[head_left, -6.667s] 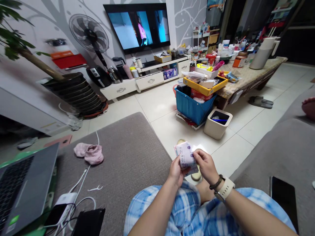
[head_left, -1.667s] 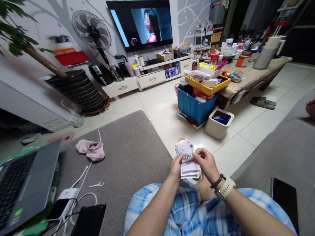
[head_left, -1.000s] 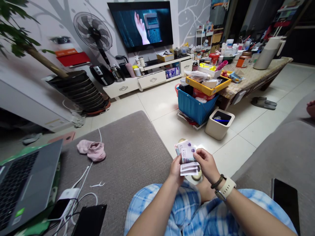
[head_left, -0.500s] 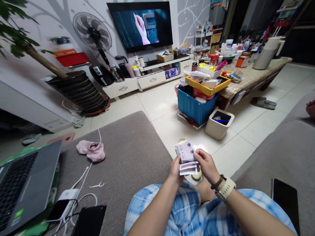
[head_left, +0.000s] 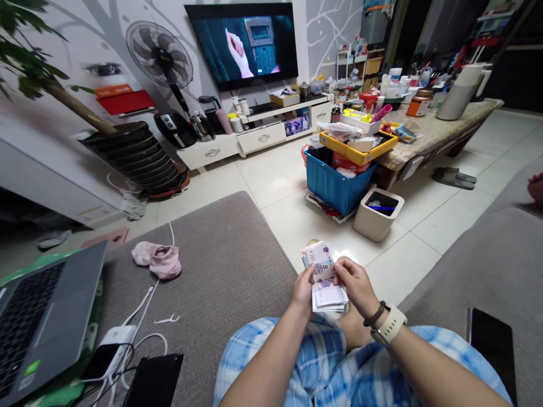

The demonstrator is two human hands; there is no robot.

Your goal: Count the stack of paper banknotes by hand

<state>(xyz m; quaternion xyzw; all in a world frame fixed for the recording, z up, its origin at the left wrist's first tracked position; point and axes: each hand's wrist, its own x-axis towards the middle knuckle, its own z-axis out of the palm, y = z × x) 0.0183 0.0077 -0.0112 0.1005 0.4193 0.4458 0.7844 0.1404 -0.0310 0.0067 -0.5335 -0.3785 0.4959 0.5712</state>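
Holding a wad of banknotes over the lap, both hands meet just above the knees in the head view, the only one there is. The left hand clamps the wad from its left side, thumb on top, with the upper notes fanned up and away toward the floor. The right hand pinches the lower notes, which are folded down toward the body, so the wad's long axis runs away from the person and each hand grips one half. Both hands touch the notes; neither is nearer. A phone lies on the sofa, well apart to the right.
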